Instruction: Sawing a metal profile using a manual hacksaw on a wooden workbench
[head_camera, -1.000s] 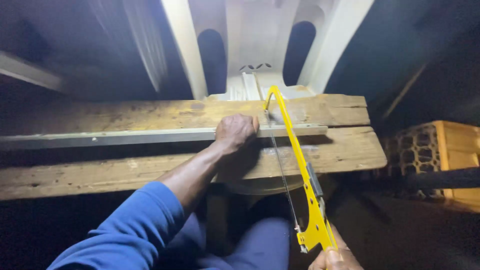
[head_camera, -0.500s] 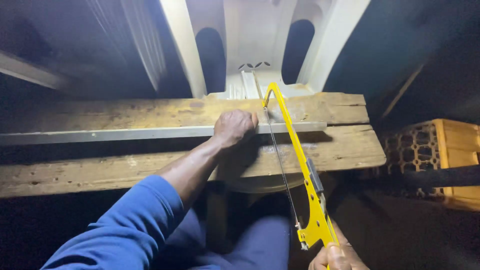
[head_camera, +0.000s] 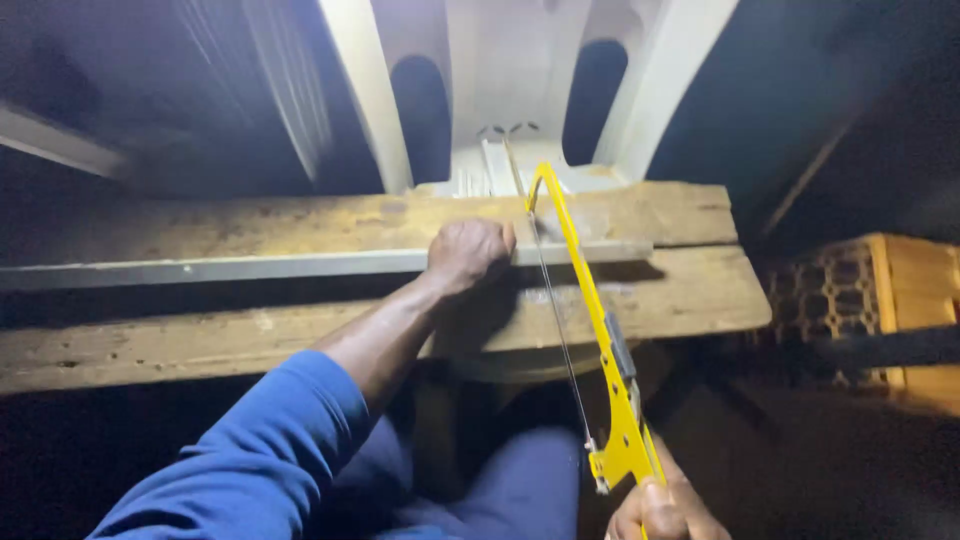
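Observation:
My left hand (head_camera: 465, 253) presses down on a long pale metal strip (head_camera: 250, 267) that lies along two rough wooden planks (head_camera: 200, 340). My right hand (head_camera: 662, 512), at the bottom edge of the view, grips the handle of a yellow hacksaw (head_camera: 590, 310). The saw's thin blade crosses the strip just right of my left hand's fingers, with the frame's front end reaching over the far plank. A blue sleeve covers my left arm.
The planks rest on a white plastic chair (head_camera: 520, 110) whose back rises behind them. An orange perforated crate or block (head_camera: 865, 300) stands to the right on the dark floor. My legs in blue trousers are below the planks.
The saw has shifted slightly along its stroke, with the handle and my right hand a bit lower toward me. My left hand stays on the strip.

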